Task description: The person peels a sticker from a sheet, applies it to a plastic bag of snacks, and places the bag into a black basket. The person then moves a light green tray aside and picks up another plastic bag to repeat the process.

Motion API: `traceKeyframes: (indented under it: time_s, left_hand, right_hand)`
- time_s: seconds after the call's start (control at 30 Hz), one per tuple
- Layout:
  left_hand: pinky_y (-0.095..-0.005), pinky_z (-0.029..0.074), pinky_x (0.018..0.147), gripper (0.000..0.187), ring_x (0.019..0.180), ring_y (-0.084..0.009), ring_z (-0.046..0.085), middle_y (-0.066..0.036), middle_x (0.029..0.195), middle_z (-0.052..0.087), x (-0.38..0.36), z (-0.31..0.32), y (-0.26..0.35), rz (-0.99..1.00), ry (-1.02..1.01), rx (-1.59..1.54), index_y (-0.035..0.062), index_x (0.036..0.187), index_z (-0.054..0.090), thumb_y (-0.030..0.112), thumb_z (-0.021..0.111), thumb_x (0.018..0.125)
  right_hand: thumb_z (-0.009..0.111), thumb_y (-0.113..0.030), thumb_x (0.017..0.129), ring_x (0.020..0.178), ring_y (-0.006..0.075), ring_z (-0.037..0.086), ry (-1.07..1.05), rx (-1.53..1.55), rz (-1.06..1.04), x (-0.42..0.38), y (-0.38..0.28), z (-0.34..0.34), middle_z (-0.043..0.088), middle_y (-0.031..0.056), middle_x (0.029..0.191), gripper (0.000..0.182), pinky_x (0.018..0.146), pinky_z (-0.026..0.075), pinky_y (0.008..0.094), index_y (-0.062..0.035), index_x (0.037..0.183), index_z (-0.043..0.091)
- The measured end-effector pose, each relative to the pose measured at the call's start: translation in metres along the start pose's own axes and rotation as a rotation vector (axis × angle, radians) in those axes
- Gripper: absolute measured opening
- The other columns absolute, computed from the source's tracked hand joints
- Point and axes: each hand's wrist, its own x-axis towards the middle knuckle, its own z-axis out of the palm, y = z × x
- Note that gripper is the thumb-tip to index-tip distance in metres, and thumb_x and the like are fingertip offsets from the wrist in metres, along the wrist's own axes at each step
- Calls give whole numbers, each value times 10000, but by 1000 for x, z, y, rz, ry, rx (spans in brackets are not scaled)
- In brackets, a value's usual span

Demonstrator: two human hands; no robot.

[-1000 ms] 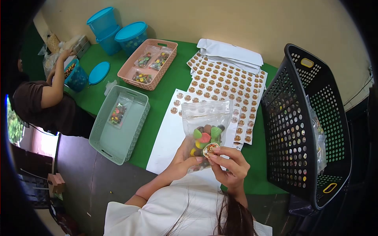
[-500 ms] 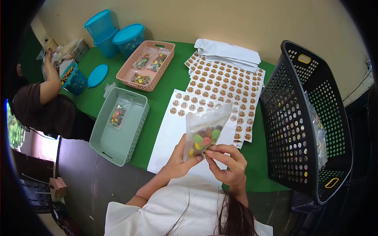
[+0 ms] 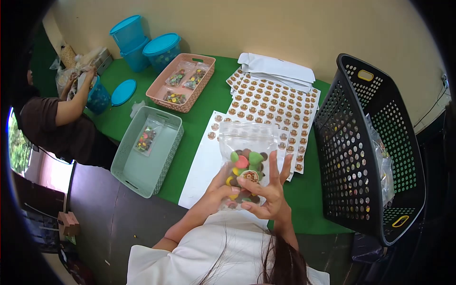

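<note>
My left hand (image 3: 212, 197) grips a clear zip bag (image 3: 248, 137) by its left side, thumb in front and the other fingers mostly hidden behind it. Through the plastic show green, yellow, red and brown candies. A round brown-and-white sticker (image 3: 250, 176) lies against the front of the bag. My right hand (image 3: 271, 197) touches the bag there, with a fingertip on the sticker and the thumb lower down. Its other fingers are stretched up and apart. Beneath the bag are sheets of the same round stickers (image 3: 267, 97).
A green tray (image 3: 137, 178) with one candy bag and a pink tray (image 3: 183, 105) with several stand left. Blue lidded tubs (image 3: 161, 50) are behind. A black basket (image 3: 342, 156) containing bags stands right. A co-worker (image 3: 52, 118) reaches over a blue tub at far left.
The bag has turned from tilted to upright, front facing me. The sticker, earlier at my right fingertips by its edge, now lies on its front. The co-worker's arm has moved over the tub.
</note>
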Motion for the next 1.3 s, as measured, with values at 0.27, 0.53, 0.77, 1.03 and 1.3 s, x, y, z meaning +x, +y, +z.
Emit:
traceKeyframes:
  time_s: [0.27, 0.53, 0.77, 1.03, 1.3]
  left_hand:
    - [-177, 366, 456, 595, 737, -99, 481, -93, 1033, 457, -11, 8, 3, -45, 48, 39, 86, 1252, 233, 43, 425, 691]
    - [-190, 397, 523, 531, 746, -112, 482, -94, 1008, 455, -7, 3, -13, -61, 26, 93, 66, 1226, 253, 42, 420, 722]
    - [-246, 456, 648, 677, 929, -184, 490, -129, 1154, 395, -1, 8, -2, -53, 71, 109, 44, 1281, 185, 106, 445, 659]
    - [-183, 391, 457, 631, 817, -127, 496, -104, 1054, 459, 3, 13, -8, -250, 11, 230, 92, 1284, 201, 118, 437, 699]
    - [-184, 394, 460, 553, 732, -128, 504, -121, 993, 463, 7, -3, -4, -57, 105, 54, 85, 1230, 240, 64, 436, 713]
  right_hand:
    - [569, -413, 712, 1240, 333, -139, -42, -12, 13, -6, -1, 0, 104, 177, 1354, 367, 947, -134, 441, -251, 1041, 576]
    - [546, -421, 731, 1240, 337, -131, -77, -84, 14, -12, -5, 3, 118, 165, 1354, 351, 949, -135, 453, -280, 1052, 563]
    - [539, -430, 734, 1245, 333, -107, -74, -98, 58, -14, 5, -2, 122, 156, 1355, 352, 955, -117, 456, -290, 1057, 557]
    - [514, -404, 753, 1244, 340, -102, -43, -126, 80, -9, 8, -3, 139, 160, 1351, 328, 948, -135, 457, -271, 1049, 567]
    - [504, -391, 764, 1243, 349, -69, -121, -129, 92, -7, 9, 3, 135, 153, 1353, 338, 951, -96, 482, -280, 1082, 542]
